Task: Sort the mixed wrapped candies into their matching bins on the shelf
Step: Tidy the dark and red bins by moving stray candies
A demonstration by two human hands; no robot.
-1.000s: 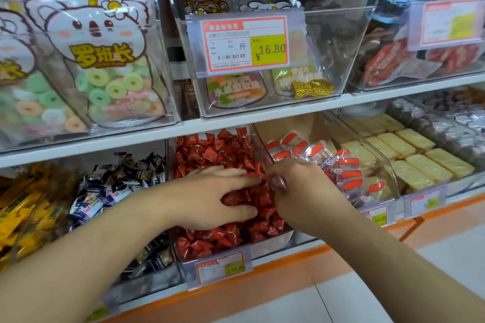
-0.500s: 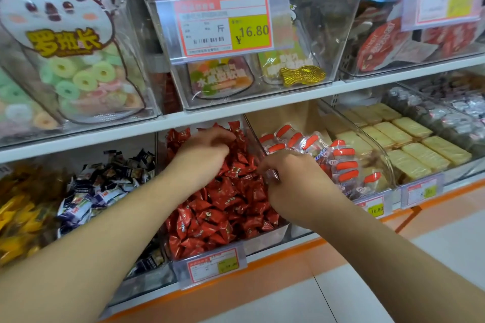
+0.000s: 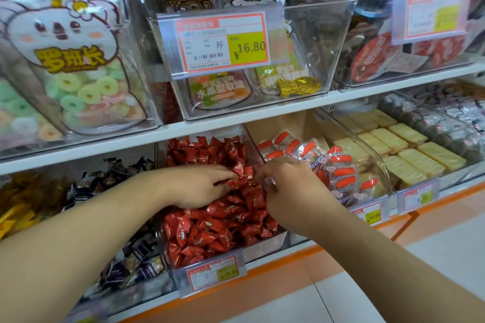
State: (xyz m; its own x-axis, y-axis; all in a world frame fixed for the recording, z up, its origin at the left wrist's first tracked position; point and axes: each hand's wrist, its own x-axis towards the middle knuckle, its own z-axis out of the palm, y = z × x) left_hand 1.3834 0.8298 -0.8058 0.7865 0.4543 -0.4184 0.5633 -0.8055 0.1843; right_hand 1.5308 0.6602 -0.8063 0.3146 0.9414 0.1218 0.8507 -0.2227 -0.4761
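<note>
Reaching into the bin (image 3: 265,244) of red wrapped candies (image 3: 210,231) on the lower shelf.
Left hand (image 3: 199,186) pinches a red candy (image 3: 240,168) over the pile; right hand (image 3: 291,191) grips a small clear-wrapped piece (image 3: 270,181).

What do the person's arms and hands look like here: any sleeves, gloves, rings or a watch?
Both forearms are bare as far as the picture shows, with no sleeve edge in view. The left hand and right hand wear no gloves. No watch, band or ring shows on the visible wrists and fingers.
</note>
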